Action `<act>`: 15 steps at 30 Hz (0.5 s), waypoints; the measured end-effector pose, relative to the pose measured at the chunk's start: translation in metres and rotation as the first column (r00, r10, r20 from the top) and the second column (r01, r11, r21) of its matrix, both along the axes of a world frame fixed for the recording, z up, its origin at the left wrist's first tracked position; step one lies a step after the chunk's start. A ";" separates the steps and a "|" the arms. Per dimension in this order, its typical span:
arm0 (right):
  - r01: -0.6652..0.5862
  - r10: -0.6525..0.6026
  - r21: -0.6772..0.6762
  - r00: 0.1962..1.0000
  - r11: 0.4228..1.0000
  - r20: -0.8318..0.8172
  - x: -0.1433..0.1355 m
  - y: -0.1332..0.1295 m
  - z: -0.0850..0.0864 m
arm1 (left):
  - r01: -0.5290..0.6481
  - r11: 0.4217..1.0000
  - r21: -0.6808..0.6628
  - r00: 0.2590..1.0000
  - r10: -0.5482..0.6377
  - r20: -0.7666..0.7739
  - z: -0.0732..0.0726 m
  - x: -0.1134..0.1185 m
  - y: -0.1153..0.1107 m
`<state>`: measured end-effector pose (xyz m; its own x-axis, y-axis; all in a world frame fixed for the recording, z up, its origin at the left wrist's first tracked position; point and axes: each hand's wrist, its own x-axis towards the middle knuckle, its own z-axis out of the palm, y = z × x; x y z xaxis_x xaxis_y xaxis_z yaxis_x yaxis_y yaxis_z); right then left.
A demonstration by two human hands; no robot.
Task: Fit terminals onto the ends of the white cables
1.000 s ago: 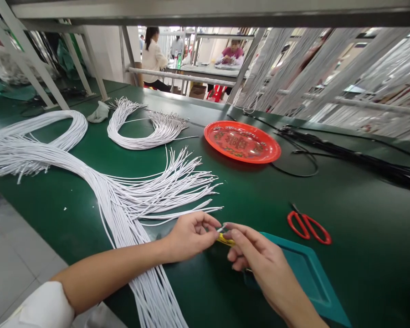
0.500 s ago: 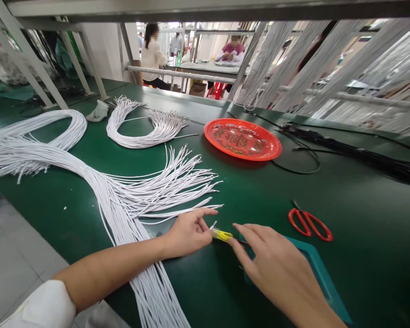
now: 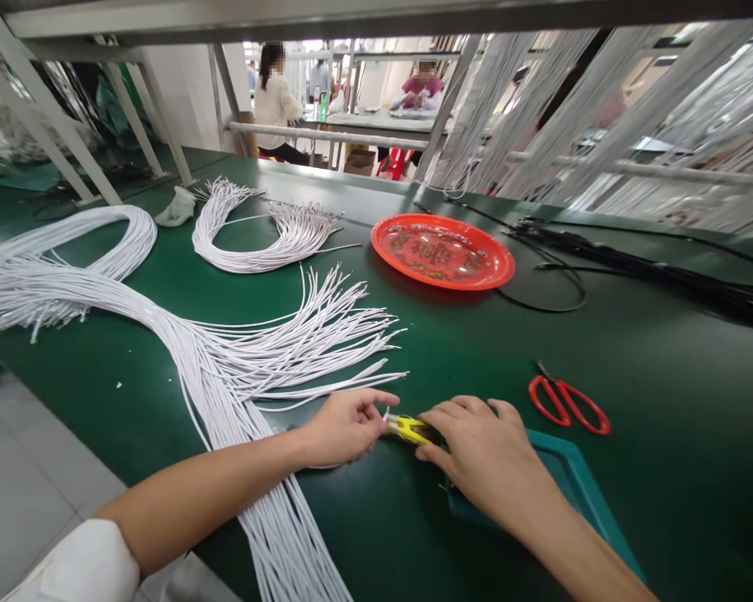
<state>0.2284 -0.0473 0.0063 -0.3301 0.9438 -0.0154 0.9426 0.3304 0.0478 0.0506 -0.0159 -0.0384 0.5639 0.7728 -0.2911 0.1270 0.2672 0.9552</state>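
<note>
My left hand (image 3: 345, 426) is closed in a pinch on a white cable, whose short end (image 3: 386, 413) sticks up past the fingertips. Against those fingertips lies a small yellow tool (image 3: 409, 429) that looks like thread snips. The fingers of my right hand (image 3: 483, 460) close round the tool's right end, hiding part of it. Under my left forearm runs a thick bundle of white cables (image 3: 226, 376), with loose ends fanned out beyond my left hand. A teal tray (image 3: 593, 510) sits partly hidden beneath my right hand.
Red-handled scissors (image 3: 568, 401) lie to the right. Farther back are a red plate (image 3: 443, 251) holding small bits, a curved white cable bundle (image 3: 244, 255) and black cables (image 3: 658, 267). A metal frame (image 3: 345, 138) stands behind the green table (image 3: 477, 351); people are beyond it.
My right hand has moved slightly up, and its fingers, spread half a second ago, now close round the yellow tool. My left hand keeps its pinch almost in place.
</note>
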 end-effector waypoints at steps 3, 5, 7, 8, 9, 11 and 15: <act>0.029 -0.029 -0.007 1.000 1.000 0.003 -0.002 0.001 0.001 | 0.016 0.999 0.049 0.999 -0.014 -0.042 -0.001 0.000 0.000; 0.046 -0.046 -0.014 0.999 0.999 0.007 -0.003 0.000 0.001 | 0.031 0.996 0.087 0.996 -0.024 -0.084 -0.002 0.000 0.000; 0.048 -0.048 -0.016 0.999 0.999 0.004 -0.004 0.000 0.001 | 0.050 0.993 0.108 0.991 -0.037 -0.126 -0.004 0.000 -0.001; 0.047 -0.047 -0.015 0.999 0.999 0.002 -0.004 -0.001 0.000 | 0.058 0.992 0.112 0.989 -0.042 -0.143 -0.004 -0.001 -0.001; 0.047 -0.047 -0.017 0.999 0.999 0.002 -0.004 -0.001 0.000 | 0.062 0.992 0.114 0.987 -0.044 -0.154 -0.005 -0.001 -0.001; 0.050 -0.050 -0.028 0.999 0.998 0.002 -0.003 -0.002 0.000 | 0.073 0.990 0.118 0.985 -0.053 -0.162 -0.006 -0.001 -0.001; 0.038 -0.038 -0.024 0.999 0.999 -0.005 0.001 -0.003 -0.002 | 0.119 0.984 0.131 0.981 -0.096 -0.167 -0.008 -0.003 0.000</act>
<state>0.2296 -0.0506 0.0045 -0.2943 0.9550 -0.0358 0.9547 0.2956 0.0349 0.0480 -0.0154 -0.0466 0.6009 0.7496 -0.2774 0.3009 0.1094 0.9473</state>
